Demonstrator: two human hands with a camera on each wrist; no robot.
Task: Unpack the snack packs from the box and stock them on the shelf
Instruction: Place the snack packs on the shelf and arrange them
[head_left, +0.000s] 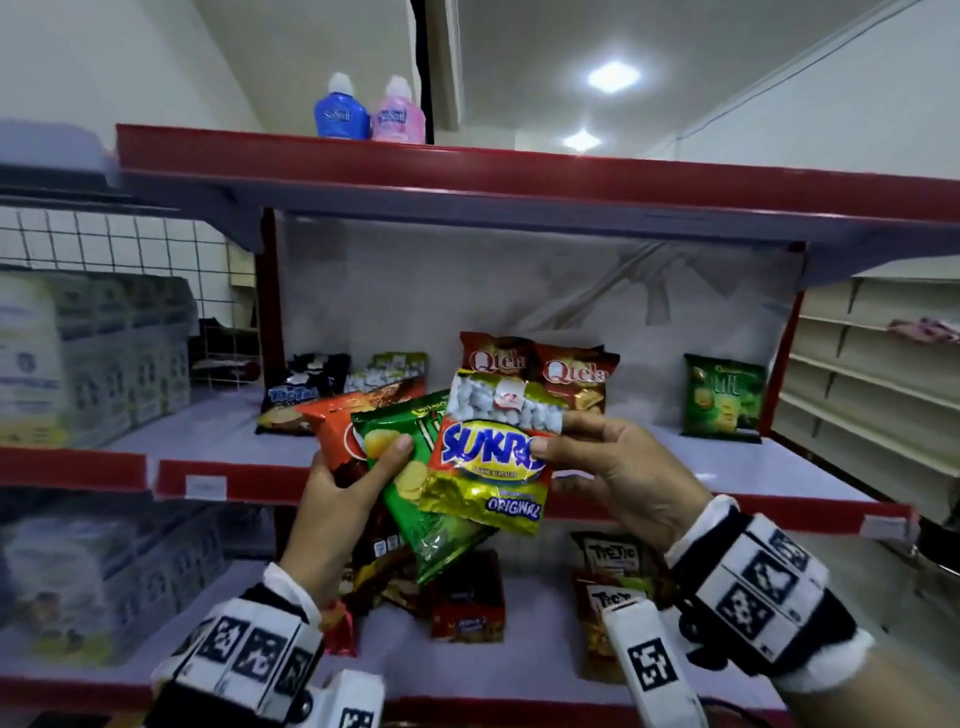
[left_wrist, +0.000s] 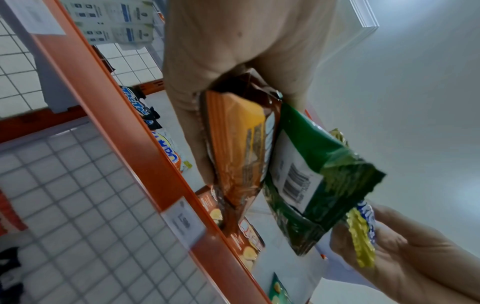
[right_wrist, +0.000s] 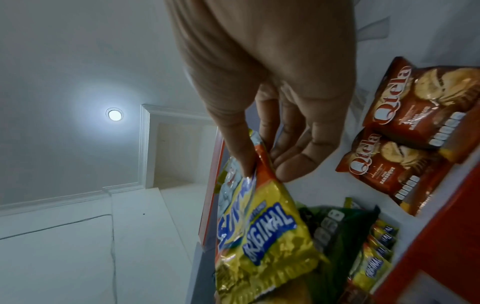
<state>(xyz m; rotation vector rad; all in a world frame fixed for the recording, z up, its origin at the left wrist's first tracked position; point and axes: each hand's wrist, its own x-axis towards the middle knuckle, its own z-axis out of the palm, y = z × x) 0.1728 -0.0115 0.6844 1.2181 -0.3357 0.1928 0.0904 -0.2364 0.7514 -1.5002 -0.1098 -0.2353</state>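
My left hand (head_left: 340, 499) grips an orange pack (head_left: 340, 431) and a green pack (head_left: 415, 499), their lower ends hidden behind it. My right hand (head_left: 618, 478) pinches the Sukro pack (head_left: 488, 467); beyond my fingers (right_wrist: 240, 148), Qtela packs (head_left: 545, 374) stand on the shelf (head_left: 727, 462).

Both arms are raised side by side: the left hand (head_left: 340, 488) grips packets, the right hand (head_left: 618, 475) pinches another between thumb and fingers (right_wrist: 240, 152).

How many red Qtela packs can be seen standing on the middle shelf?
2. One Qtela pack stands at the back of the middle shelf, and the second Qtela pack stands just right of it, overlapping. The held packs hide their lower parts, so another could be hidden.
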